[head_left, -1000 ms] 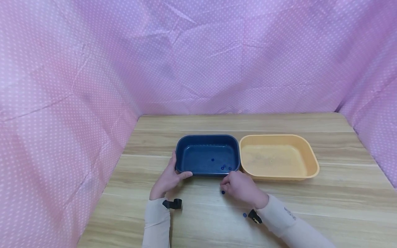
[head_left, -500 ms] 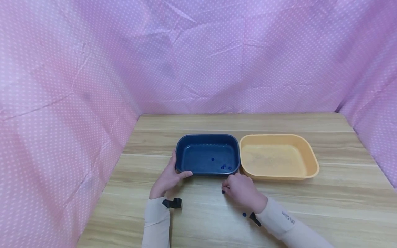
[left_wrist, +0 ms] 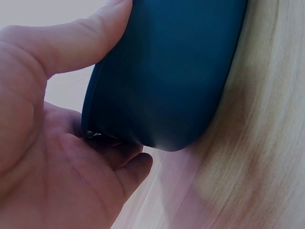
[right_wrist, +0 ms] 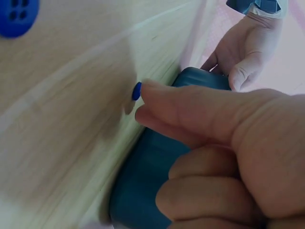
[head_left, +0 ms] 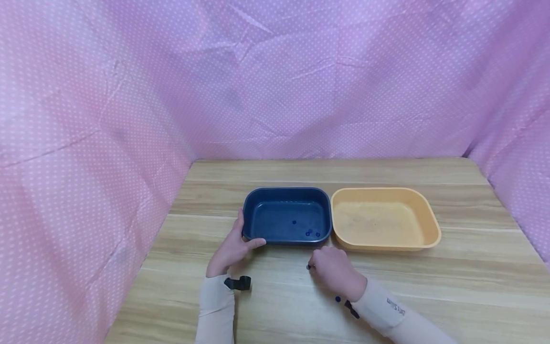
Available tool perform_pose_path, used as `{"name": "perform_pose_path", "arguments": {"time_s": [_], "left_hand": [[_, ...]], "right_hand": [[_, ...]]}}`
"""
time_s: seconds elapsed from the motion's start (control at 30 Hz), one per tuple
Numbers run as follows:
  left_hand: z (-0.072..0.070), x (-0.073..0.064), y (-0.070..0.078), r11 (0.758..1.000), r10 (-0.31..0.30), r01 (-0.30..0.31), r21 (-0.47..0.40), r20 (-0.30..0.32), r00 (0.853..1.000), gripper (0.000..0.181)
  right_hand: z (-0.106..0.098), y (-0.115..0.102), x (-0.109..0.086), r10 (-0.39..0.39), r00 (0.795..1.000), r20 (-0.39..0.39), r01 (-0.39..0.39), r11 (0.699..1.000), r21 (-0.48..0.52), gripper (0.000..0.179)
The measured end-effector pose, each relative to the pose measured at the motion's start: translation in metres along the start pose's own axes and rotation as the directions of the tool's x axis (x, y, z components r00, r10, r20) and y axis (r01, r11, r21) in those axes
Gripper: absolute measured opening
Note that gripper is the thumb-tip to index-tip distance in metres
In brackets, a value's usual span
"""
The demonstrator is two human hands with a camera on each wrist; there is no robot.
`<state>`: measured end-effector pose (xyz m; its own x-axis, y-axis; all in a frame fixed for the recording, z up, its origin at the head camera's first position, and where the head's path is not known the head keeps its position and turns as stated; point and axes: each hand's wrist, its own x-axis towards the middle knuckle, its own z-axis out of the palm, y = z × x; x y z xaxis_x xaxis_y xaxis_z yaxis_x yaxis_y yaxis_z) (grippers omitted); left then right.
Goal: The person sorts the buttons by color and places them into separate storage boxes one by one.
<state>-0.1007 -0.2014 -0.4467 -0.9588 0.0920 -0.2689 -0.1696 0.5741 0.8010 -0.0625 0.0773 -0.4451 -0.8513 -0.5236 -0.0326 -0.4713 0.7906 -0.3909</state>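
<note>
My left hand (head_left: 232,248) grips the front left corner of a dark blue plastic basin (head_left: 285,191), thumb on the front rim and fingers against the left side. In the left wrist view the basin wall (left_wrist: 162,81) lies between thumb and fingers. Just in front of that basin, my right hand (head_left: 337,271) pinches a small blue button (right_wrist: 137,91) at the tips of thumb and index finger, close to the tabletop. Its other fingers are curled into the palm. Another blue button (head_left: 337,299), with four holes, lies on the table near the right wrist.
Several blue buttons (head_left: 307,234) lie inside the dark blue basin, mostly toward its front right. A yellow basin (head_left: 386,247) stands right beside it. Both rest on a wood-grain table (head_left: 275,306), with pink dotted cloth (head_left: 301,95) hanging behind and at the sides.
The right hand has drawn slightly toward me, its thumb and index finger closing on the button that lay on the table. The left hand stays on the basin.
</note>
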Motion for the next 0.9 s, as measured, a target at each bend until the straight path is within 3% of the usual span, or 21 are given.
{"name": "perform_pose_path", "arguments": {"time_s": [0.13,0.37,0.57,0.9], "left_hand": [[0.000,0.000,0.000,1.000,0.001,-0.001,-0.002,0.001,1.000,0.116],[0.000,0.000,-0.001,1.000,0.011,-0.011,-0.016,0.005,1.000,0.116],[0.000,0.001,-0.001,1.000,0.011,-0.011,-0.015,0.009,1.000,0.116],[0.000,0.001,-0.001,1.000,0.013,-0.012,-0.018,0.005,1.000,0.116]], "right_hand": [[0.002,0.001,-0.001,-0.015,1.000,-0.003,0.015,1.000,-0.027,0.032],[0.001,-0.001,0.001,-0.062,0.998,-0.019,0.062,0.998,-0.029,0.021],[0.006,-0.003,0.003,-0.097,0.994,-0.053,0.094,0.994,-0.056,0.022],[0.010,-0.010,0.001,-0.131,0.989,-0.063,0.118,0.976,-0.184,0.019]]}}
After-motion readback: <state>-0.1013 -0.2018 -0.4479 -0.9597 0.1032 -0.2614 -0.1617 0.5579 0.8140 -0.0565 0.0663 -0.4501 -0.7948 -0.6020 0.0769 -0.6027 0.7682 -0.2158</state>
